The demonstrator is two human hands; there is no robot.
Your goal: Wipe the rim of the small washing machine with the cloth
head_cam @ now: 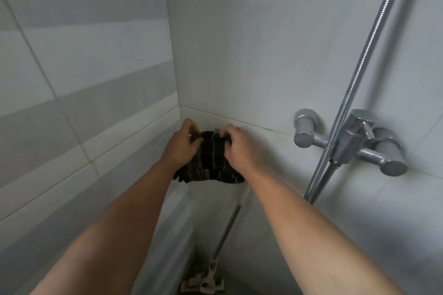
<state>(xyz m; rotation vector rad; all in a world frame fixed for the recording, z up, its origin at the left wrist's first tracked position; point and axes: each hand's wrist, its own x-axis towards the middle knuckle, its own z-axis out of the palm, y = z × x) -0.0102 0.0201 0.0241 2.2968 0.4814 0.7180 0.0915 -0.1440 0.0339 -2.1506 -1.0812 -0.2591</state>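
A dark cloth with thin pale stripes hangs in the corner of a tiled shower, close to the wall. My left hand grips its upper left edge and my right hand grips its upper right edge, both arms stretched forward. A small grey hook or peg shows just above the cloth between my hands. No washing machine is in view.
A chrome shower mixer tap is fixed to the right wall, with a metal hose rising from it. A mop with a long handle leans in the corner below the cloth. Grey and white tiled walls close in on the left and front.
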